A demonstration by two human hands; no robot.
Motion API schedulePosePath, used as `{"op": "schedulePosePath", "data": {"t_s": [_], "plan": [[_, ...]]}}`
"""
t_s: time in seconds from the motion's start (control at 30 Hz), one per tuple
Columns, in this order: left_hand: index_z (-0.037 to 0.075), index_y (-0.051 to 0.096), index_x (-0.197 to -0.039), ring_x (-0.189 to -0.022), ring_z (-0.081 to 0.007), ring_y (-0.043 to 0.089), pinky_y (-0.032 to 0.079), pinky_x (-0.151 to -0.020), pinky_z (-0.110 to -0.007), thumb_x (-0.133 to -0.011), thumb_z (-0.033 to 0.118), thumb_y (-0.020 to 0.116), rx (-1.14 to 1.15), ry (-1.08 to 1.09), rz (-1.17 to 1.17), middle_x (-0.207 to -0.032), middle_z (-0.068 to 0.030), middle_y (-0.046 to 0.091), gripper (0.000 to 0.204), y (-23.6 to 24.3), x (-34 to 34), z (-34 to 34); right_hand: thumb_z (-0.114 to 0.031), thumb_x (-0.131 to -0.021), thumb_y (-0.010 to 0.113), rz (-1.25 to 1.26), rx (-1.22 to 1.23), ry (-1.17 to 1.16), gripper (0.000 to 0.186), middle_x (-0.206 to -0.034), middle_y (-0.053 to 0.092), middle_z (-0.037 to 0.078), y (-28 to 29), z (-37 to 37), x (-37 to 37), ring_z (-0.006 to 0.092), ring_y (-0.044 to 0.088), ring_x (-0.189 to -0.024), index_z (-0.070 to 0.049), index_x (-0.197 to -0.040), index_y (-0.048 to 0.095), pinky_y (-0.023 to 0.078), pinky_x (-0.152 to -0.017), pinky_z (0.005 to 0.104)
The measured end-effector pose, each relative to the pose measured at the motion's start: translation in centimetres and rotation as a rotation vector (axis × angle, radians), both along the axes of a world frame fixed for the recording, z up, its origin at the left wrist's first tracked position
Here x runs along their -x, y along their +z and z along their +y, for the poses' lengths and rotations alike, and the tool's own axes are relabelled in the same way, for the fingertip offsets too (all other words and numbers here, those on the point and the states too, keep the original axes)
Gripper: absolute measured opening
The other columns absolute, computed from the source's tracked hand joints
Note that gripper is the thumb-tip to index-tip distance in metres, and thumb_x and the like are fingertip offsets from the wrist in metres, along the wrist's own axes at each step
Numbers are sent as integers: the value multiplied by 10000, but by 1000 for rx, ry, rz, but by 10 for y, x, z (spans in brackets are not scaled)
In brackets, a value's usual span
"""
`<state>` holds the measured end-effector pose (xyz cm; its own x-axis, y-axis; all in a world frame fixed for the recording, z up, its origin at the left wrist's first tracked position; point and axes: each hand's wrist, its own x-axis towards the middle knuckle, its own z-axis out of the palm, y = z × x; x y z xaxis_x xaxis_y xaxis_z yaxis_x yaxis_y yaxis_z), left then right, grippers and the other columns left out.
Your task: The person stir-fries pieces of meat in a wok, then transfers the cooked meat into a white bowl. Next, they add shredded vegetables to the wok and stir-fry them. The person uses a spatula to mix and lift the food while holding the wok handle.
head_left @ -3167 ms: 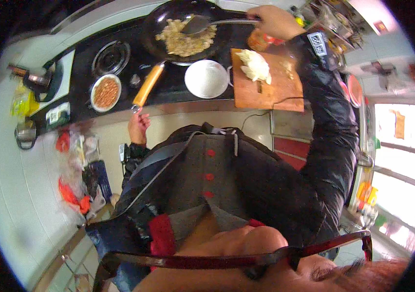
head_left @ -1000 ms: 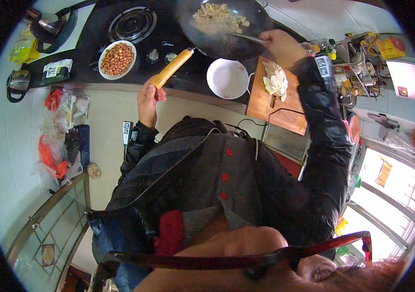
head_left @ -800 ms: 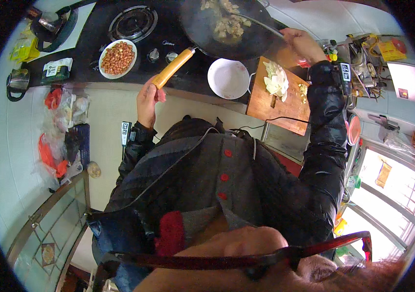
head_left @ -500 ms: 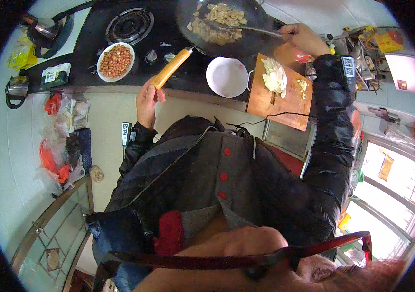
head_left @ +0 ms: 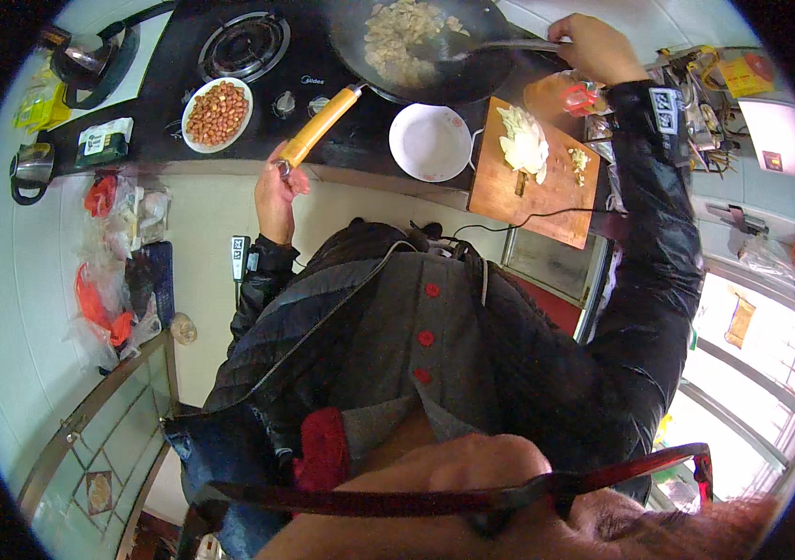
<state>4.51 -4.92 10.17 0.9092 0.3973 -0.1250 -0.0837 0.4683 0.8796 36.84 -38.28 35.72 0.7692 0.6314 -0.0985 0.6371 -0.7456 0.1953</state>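
Note:
A dark wok (head_left: 360, 58) sits on the stove with sliced, browned pieces of food (head_left: 402, 33) in it. My left hand (head_left: 278, 191) grips the end of the wok's yellowish handle (head_left: 318, 129). In my right hand (head_left: 598, 49) is the handle end of a long spatula (head_left: 509, 44), whose blade rests among the food in the wok. A white bowl (head_left: 430, 143) stands in front of the wok. Beside it lies a wooden cutting board (head_left: 547, 210) with pale sliced vegetable (head_left: 523, 142) and a small heap of chopped bits (head_left: 578, 166).
A plate of peanuts (head_left: 218, 114) stands on the black stove top left of the wok handle, before a bare burner (head_left: 244, 47). A kettle (head_left: 85, 61) and a metal mug (head_left: 34, 168) are farther left. Bottles and jars crowd the right side. A black cord (head_left: 533, 217) crosses the board.
My right hand has moved slightly up and right, and the spatula blade has shifted among the food. The food is more spread out. The wok and its handle have shifted slightly left.

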Motion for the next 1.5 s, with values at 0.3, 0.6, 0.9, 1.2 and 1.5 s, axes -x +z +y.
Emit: {"op": "schedulePosePath", "data": {"t_s": [0.3, 0.6, 0.9, 1.2, 1.5], "plan": [[-36, 539, -1120, -694, -171, 555, 457, -663, -302, -1043, 325, 350, 6, 179, 96, -772, -96, 583, 414, -2, 4, -11, -121, -821, 568, -153, -98, 146, 325, -985, 696, 151, -64, 4, -31, 366, 652, -930, -200, -1106, 701, 527, -795, 467], [16, 544, -1052, -688, -155, 536, 433, -668, -286, -1010, 341, 438, -4, 294, 142, -735, -66, 565, 344, 15, 9, -27, -102, -792, 618, 215, -71, 129, 189, -841, 672, 176, 5, -40, -10, 337, 655, -783, -41, -959, 682, 501, -701, 417], [28, 533, -1041, -693, -187, 552, 453, -671, -321, -1022, 392, 387, 18, 264, 161, -759, -85, 571, 393, -7, 6, -31, -126, -888, 569, 183, -666, 204, 253, -742, 645, 89, -145, -45, 22, 220, 634, -666, -39, -1102, 674, 511, -619, 311], [-5, 563, -1269, -681, -143, 521, 422, -670, -289, -1029, 543, 303, -27, 273, 264, -736, -33, 550, 652, -34, 38, -30, -205, -964, 533, 1018, -1274, -793, 289, -678, 465, -43, -113, -83, 41, 42, 390, -504, -112, -1229, 599, 275, -426, 190], [-20, 528, -1302, -692, -150, 518, 418, -683, -293, -1024, 529, 338, -76, 278, 351, -751, -36, 541, 644, -35, 36, -35, -158, -967, 542, 850, -1155, -641, 301, -738, 543, -33, -114, -91, 47, 33, 408, -511, -70, -1248, 603, 280, -442, 193]]}}
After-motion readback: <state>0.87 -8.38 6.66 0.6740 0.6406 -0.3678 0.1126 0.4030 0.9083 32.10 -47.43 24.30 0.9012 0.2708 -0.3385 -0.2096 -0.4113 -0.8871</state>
